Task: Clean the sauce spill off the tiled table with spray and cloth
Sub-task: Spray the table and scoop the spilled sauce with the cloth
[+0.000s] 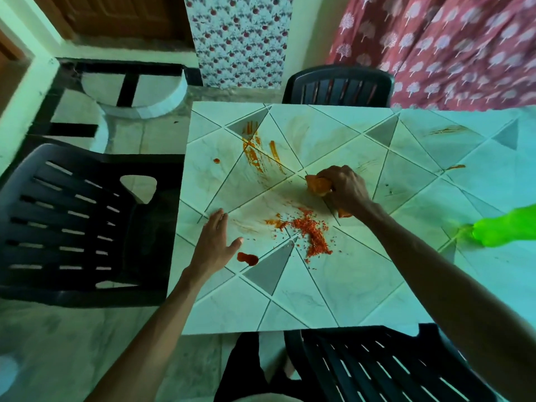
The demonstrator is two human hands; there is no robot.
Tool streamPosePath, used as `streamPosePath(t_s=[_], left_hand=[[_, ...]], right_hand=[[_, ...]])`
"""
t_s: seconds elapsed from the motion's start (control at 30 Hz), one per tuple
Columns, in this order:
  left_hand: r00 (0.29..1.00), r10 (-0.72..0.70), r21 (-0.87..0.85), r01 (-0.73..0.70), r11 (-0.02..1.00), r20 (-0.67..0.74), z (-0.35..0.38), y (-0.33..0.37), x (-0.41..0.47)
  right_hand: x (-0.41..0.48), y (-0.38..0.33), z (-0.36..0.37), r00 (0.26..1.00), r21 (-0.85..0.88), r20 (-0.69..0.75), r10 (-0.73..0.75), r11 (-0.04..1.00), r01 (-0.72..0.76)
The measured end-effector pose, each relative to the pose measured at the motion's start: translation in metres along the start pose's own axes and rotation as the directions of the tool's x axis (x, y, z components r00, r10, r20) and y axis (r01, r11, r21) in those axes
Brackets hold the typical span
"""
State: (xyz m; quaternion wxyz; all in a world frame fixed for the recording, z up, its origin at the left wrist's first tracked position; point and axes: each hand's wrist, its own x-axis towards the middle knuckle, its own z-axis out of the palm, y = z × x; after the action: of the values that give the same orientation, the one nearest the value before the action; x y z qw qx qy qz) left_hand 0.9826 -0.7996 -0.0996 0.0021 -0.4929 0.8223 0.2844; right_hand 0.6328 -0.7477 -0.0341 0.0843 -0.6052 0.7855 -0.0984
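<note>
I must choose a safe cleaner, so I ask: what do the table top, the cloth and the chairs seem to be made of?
Table top: probably glazed ceramic tiles; marbled pale faces, dark grout lines, a soft sheen. Cloth: soft orange fabric, bunched in the right hand; its weave is too small to tell. Chairs: likely moulded plastic, dark and semi-glossy, with slotted backs.

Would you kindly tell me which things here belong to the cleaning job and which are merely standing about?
Job: orange cloth, gripped by the right hand; green spray bottle; sauce smears; red crumbs; tiled table, with the left hand flat on it.
Standing about: black chairs; patterned curtain; floral panel.
</note>
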Motion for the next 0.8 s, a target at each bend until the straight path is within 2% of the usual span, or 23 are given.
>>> streamPosePath(t_s=[0.17,0.3,0.57,0.8], left_hand=[[0.998,0.061,0.036,-0.062,0.997,0.034,0.003,0.009,0.025],[0.997,0.065,0.068,-0.067,0.995,0.041,0.005,0.011,0.03],[0.993,0.093,0.067,-0.098,0.993,0.072,0.003,0.008,0.029],[0.99,0.11,0.113,-0.12,0.986,0.093,0.003,0.006,0.027]], right_hand=[[0.002,-0.006,0.024,0.97,0.111,0.209,0.12,0.983,-0.146],[-0.006,-0.018,0.038,0.946,0.096,0.301,0.122,0.983,-0.157],[-0.064,-0.061,0.051,0.942,0.112,0.335,-0.015,0.993,-0.024],[-0.089,-0.067,0.047,0.944,0.205,0.323,-0.075,0.979,0.007]])
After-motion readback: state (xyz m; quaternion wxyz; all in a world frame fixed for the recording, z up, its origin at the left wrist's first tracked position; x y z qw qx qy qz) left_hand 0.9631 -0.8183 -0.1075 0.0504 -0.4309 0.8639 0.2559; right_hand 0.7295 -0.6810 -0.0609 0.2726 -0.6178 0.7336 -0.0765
